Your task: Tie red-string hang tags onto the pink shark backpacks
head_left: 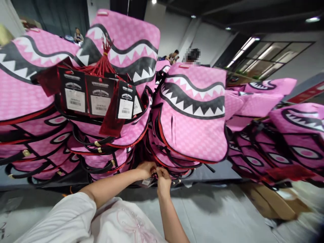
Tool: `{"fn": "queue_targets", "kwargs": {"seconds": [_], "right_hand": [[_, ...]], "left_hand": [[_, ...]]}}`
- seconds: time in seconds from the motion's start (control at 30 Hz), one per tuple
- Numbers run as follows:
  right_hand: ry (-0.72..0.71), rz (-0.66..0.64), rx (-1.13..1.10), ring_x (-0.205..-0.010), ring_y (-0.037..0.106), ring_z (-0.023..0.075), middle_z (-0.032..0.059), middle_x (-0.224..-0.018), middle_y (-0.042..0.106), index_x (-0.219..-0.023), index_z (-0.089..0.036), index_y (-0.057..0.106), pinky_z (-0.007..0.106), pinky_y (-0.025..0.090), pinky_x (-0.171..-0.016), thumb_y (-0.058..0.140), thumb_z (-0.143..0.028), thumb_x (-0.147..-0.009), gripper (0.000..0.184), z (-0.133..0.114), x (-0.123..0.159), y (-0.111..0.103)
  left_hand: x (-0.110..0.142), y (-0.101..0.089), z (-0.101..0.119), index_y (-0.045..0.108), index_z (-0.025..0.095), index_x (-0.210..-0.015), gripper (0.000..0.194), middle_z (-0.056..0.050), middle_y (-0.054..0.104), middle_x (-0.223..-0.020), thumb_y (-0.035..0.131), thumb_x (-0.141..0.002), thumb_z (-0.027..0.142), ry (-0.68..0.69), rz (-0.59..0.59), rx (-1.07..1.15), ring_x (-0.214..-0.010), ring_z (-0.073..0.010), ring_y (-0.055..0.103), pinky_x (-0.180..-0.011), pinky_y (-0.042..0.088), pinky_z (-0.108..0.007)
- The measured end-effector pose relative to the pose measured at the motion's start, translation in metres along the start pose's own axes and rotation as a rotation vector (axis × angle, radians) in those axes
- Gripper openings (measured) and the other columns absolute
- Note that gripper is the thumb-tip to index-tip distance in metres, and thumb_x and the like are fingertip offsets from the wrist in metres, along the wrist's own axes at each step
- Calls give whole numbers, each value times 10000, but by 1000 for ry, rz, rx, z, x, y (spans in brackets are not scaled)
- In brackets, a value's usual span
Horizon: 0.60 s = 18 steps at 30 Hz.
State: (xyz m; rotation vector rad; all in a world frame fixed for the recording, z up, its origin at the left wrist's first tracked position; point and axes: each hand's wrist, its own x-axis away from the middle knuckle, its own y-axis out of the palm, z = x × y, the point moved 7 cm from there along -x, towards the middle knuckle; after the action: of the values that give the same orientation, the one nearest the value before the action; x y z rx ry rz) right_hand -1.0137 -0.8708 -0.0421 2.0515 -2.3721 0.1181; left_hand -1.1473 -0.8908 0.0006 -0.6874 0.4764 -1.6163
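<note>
Apparently for control, your left hand (146, 170) and right hand (164, 178) meet at the upper backpack (194, 135)'s seven o'clock, beside a tag (146, 182); I can't tell what's gripped.

We see a pink checkered shark-mouth backpack (194, 138) lying front panel up, white teeth on a black band, a narrow slit beside them. Directly beneath it, we find more pink backpacks (163, 158) stacked; below its near edge hangs a small tag (146, 182), tilted, its pale label unreadable.
</note>
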Motion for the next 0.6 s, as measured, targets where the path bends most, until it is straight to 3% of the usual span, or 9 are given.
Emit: {"fn": "queue_targets", "kwargs": {"seconds": [0.17,0.3,0.4,0.53,0.6], "right_hand": [[15,2,5,-756,573,200,33,-730,663,-733,-161,663,340,437,-765,705,-495,-555,381,3,-3,-2],[22,-12,-16,-768,592,210,41,-747,681,-752,-166,666,344,455,-765,712,-489,-556,381,3,-4,-1],[6,19,-6,-754,590,208,41,-727,680,-729,-165,671,339,459,-745,715,-487,-543,374,3,-4,-3],[1,22,11,-750,599,212,41,-710,682,-730,-166,676,345,465,-751,716,-503,-540,389,7,-8,-3],[4,38,23,-768,607,222,45,-719,686,-724,-164,677,353,471,-766,715,-514,-524,405,9,-11,-4]], "left_hand": [[2,0,-2,671,207,-978,194,-35,716,-919,559,-829,260,-29,61,0,-835,-173,648,-674,444,-227],[-2,7,-2,676,214,-980,202,-16,709,-845,530,-855,276,0,18,44,-780,-151,643,-648,438,-211],[-5,5,-7,681,204,-965,191,-23,715,-901,577,-818,269,-53,83,13,-829,-163,645,-694,450,-223],[-6,8,-5,685,228,-989,222,-9,711,-864,565,-802,225,-38,27,45,-805,-158,647,-678,458,-219],[-6,6,-4,694,220,-955,207,-19,712,-866,557,-801,219,-46,55,22,-819,-165,650,-700,464,-227]]}}
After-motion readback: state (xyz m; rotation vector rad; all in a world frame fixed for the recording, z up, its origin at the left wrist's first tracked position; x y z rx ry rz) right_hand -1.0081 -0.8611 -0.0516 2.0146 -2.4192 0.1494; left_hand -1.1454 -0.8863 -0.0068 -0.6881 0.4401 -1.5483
